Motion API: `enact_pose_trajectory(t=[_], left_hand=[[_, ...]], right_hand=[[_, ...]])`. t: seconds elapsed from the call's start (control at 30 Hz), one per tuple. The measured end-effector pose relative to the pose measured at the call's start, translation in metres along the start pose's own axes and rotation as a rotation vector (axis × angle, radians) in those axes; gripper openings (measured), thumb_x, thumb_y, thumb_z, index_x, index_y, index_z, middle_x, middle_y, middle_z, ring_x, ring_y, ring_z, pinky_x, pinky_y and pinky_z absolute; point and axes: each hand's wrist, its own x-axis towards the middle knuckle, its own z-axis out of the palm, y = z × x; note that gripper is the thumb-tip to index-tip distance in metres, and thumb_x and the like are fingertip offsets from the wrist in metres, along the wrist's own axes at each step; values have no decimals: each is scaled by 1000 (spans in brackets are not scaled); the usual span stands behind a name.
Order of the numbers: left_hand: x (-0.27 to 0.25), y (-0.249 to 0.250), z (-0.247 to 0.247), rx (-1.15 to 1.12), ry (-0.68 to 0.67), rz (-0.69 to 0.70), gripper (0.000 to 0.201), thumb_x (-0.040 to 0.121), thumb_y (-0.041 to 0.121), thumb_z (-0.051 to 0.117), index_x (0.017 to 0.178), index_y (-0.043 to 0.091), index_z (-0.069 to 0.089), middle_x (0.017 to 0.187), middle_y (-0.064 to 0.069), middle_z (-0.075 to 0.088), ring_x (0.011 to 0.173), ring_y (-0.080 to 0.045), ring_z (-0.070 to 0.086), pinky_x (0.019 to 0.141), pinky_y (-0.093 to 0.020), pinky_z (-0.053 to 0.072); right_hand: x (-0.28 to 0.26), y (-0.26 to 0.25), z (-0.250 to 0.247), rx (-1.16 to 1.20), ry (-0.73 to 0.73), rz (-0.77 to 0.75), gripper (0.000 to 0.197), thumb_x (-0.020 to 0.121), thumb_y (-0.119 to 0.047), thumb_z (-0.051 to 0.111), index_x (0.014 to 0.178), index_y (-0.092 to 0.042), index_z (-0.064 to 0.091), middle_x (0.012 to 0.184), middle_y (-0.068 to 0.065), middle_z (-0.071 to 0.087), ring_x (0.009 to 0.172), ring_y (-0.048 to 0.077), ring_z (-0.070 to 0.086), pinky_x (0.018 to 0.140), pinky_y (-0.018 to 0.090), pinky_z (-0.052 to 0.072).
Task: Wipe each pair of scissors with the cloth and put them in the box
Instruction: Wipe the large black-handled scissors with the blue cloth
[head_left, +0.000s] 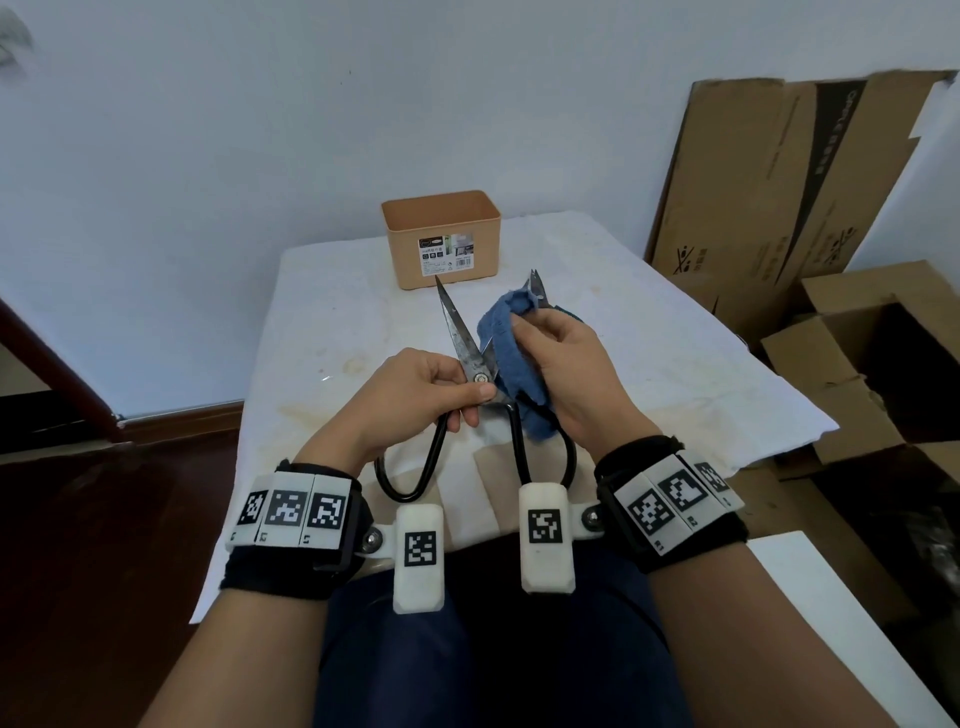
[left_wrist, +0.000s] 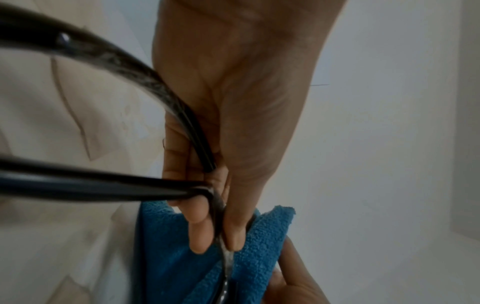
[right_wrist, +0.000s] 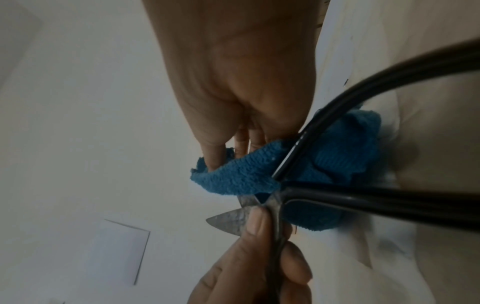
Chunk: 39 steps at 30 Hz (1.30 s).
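A large pair of scissors (head_left: 460, 332) with black loop handles and dull steel blades is held open above the table. My left hand (head_left: 475, 397) pinches it at the pivot, thumb on top; the left wrist view shows the fingers (left_wrist: 197, 232) clamped on the shank beside the black handle (left_wrist: 103, 189). My right hand (head_left: 540, 338) grips a blue cloth (head_left: 511, 364) wrapped round the right blade, whose tip pokes out above. In the right wrist view the fingers (right_wrist: 215, 156) press into the cloth (right_wrist: 241, 176). The tan box (head_left: 405, 260) stands open at the table's far edge.
A white, stained cover lies over the table (head_left: 337, 322). Flattened cardboard (head_left: 769, 182) leans on the wall at the right, with an open carton (head_left: 857, 353) below it. A dark floor lies to the left. No other scissors show.
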Motion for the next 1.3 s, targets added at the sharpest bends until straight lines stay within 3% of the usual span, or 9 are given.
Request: enact_pose_trajectory(t=[0.1, 0.23, 0.37, 0.53, 0.67, 0.8, 1.03, 1.3], left_hand=[[-1, 0, 1, -26, -24, 6, 35, 89, 28, 74, 80, -6, 69, 73, -8, 74, 60, -12, 55, 68, -20, 46], [-3, 1, 3, -24, -42, 11, 28, 90, 26, 73, 74, 2, 70, 64, 0, 71, 57, -10, 54, 61, -13, 45], [-4, 2, 3, -35, -49, 16, 24, 90, 24, 74, 71, 10, 70, 68, -4, 72, 57, -11, 54, 61, -13, 45], [-4, 2, 4, -33, -54, 7, 26, 90, 24, 73, 75, 2, 70, 66, -3, 72, 56, -10, 54, 62, -13, 45], [-4, 3, 5, -32, -53, 0, 26, 91, 21, 72, 75, 0, 69, 57, 4, 67, 49, -5, 50, 55, -9, 40], [-3, 2, 4, -43, -60, 2, 25, 90, 23, 73, 72, 6, 68, 65, -1, 71, 54, -9, 53, 59, -11, 43], [-1, -1, 3, -35, -72, -1, 28, 89, 26, 74, 73, 4, 69, 69, -5, 72, 59, -14, 54, 61, -13, 44], [0, -2, 1, -34, -66, -5, 27, 89, 26, 74, 72, 6, 69, 69, -5, 72, 58, -13, 54, 62, -13, 44]], right_hand=[[2, 2, 2, 2, 36, -17, 31, 92, -21, 66, 113, 1, 62, 99, 18, 71, 83, 23, 69, 72, 32, 54], [3, 3, 0, -11, 58, -42, 24, 90, -15, 67, 107, 1, 65, 98, 24, 71, 88, 35, 69, 77, 40, 56], [1, 3, -1, -3, 71, -45, 22, 92, -14, 66, 104, 4, 65, 92, 22, 72, 77, 26, 67, 65, 32, 52], [-1, 2, -2, 11, 64, -39, 12, 93, -14, 64, 95, -3, 68, 77, 9, 71, 64, 16, 65, 57, 26, 51], [-3, 3, -1, 30, 58, -33, 12, 93, -15, 63, 85, -10, 70, 76, 7, 72, 67, 18, 66, 63, 29, 54], [-6, 1, -2, 24, 65, -28, 16, 95, -16, 61, 82, -12, 71, 74, 7, 72, 69, 22, 66, 65, 33, 54], [-7, 1, -3, 42, 97, -5, 22, 97, -17, 58, 90, 0, 70, 82, 18, 66, 75, 28, 59, 69, 40, 48], [-5, 3, -5, 39, 73, 35, 25, 99, -21, 54, 92, -3, 70, 86, 16, 69, 73, 25, 63, 66, 35, 53]])
